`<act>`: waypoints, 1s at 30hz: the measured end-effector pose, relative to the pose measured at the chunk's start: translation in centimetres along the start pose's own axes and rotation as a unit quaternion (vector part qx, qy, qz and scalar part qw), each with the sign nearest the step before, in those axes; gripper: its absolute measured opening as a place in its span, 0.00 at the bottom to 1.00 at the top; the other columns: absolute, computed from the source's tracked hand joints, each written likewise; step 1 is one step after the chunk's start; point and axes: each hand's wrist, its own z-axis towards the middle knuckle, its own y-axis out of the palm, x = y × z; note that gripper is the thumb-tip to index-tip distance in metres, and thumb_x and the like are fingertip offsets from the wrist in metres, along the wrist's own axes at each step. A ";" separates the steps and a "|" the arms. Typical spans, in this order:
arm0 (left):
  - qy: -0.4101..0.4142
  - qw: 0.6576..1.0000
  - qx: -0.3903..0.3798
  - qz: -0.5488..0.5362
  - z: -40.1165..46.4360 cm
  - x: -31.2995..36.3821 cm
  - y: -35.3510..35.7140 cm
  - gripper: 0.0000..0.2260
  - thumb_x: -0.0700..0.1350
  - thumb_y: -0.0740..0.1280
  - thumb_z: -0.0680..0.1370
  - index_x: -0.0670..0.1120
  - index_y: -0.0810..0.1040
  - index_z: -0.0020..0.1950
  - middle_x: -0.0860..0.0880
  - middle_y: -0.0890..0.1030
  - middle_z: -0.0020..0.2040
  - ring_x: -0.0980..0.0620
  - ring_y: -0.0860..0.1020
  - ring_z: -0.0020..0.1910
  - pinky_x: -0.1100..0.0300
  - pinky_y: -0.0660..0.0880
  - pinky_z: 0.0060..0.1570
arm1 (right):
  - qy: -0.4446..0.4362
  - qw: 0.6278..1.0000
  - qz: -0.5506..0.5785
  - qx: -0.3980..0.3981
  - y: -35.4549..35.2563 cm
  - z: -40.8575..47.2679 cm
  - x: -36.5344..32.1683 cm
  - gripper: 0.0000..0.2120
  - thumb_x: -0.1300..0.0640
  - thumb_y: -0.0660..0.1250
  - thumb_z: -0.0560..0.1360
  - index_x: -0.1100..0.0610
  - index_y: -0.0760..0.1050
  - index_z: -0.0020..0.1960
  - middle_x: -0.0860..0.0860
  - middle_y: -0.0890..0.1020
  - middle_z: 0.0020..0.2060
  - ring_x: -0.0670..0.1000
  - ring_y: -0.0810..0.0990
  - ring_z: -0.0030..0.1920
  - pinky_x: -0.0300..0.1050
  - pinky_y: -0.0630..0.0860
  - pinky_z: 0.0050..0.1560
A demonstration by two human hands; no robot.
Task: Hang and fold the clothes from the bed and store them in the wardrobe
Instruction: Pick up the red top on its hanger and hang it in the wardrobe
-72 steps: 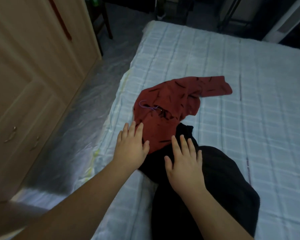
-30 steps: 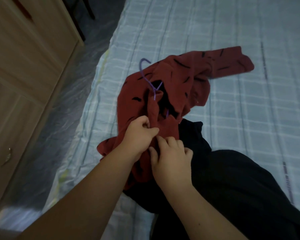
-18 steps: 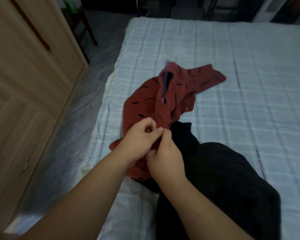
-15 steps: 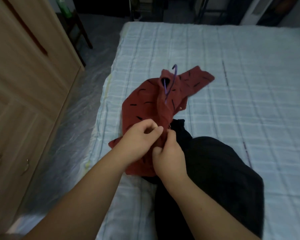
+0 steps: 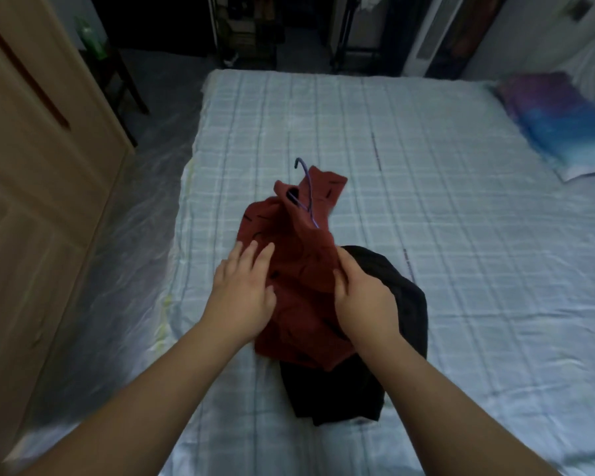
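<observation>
Between my hands lies the red shirt [image 5: 299,269] on the bed [image 5: 426,201]: left hand [image 5: 243,297] flat, right hand [image 5: 364,300] pinching its edge. I would pull evenly (hanger [image 5: 306,190] beyond my fingers).

No legible text, labels, brands, numbers or signs anywhere in view. The dark dashes on the red garment [image 5: 299,269] are pattern, not lettering. Small dark marks on the checked bedsheet [image 5: 461,235] are too small and blurred to read.
</observation>
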 end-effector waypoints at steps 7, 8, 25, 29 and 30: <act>-0.048 0.994 0.092 0.038 -4.9 3.4 -6.8 0.34 0.63 0.49 0.77 0.51 0.55 0.81 0.42 0.55 0.81 0.39 0.49 0.80 0.36 0.52 0.75 | -0.081 0.996 -0.013 0.027 -8.1 -2.6 -2.4 0.21 0.46 0.52 0.84 0.41 0.64 0.76 0.53 0.85 0.49 0.59 0.82 0.48 0.55 0.78 0.51; -0.057 0.992 0.109 0.038 -5.9 3.9 -8.0 0.35 0.64 0.46 0.76 0.51 0.54 0.81 0.42 0.54 0.81 0.40 0.48 0.80 0.37 0.51 0.76 | -0.101 0.994 -0.007 0.030 -9.2 -3.1 -3.0 0.21 0.46 0.53 0.84 0.41 0.64 0.76 0.54 0.85 0.50 0.60 0.82 0.49 0.55 0.77 0.51; -0.212 0.885 0.367 0.193 -35.3 13.3 -27.4 0.36 0.57 0.62 0.78 0.56 0.47 0.81 0.45 0.54 0.82 0.42 0.48 0.80 0.38 0.52 0.76 | -0.458 0.884 0.036 0.086 -24.2 -21.6 -13.4 0.20 0.45 0.51 0.83 0.36 0.62 0.75 0.55 0.85 0.46 0.62 0.83 0.45 0.55 0.79 0.44; -0.288 0.848 0.391 0.211 -44.2 12.4 -29.8 0.35 0.58 0.60 0.79 0.58 0.44 0.81 0.47 0.50 0.82 0.43 0.45 0.80 0.40 0.50 0.77 | -0.522 0.848 0.032 0.085 -24.4 -27.9 -18.1 0.20 0.47 0.52 0.84 0.37 0.63 0.75 0.55 0.85 0.45 0.61 0.83 0.46 0.51 0.73 0.42; -0.305 0.839 0.396 0.214 -46.5 12.1 -30.4 0.35 0.58 0.60 0.79 0.59 0.43 0.81 0.47 0.49 0.82 0.44 0.44 0.80 0.40 0.49 0.77 | -0.537 0.839 0.034 0.081 -24.3 -29.5 -19.4 0.20 0.46 0.52 0.84 0.37 0.62 0.75 0.55 0.85 0.46 0.62 0.83 0.47 0.52 0.74 0.43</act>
